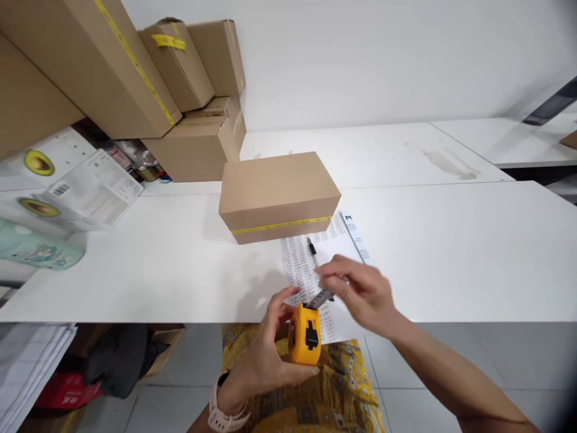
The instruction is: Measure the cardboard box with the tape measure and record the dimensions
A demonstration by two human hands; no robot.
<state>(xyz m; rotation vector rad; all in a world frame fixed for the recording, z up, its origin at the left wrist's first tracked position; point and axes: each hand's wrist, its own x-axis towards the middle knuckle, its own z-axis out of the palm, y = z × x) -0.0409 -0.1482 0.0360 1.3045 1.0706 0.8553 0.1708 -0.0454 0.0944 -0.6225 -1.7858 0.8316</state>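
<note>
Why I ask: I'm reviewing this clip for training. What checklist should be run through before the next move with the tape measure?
1. Case held: the left hand grips the tape measure. Ok.
2. Tape end held: the right hand pinches the blade, drawn out a short way. Ok.
3. The cardboard box is closed and sits flat on the table. Ok.
4. The pen lies on the printed sheet in front of the box. Ok.
5. Sheet fully on the table: not ok, its near end hangs over the edge.
6. Blade markings readable: cannot tell, blurred.
</note>
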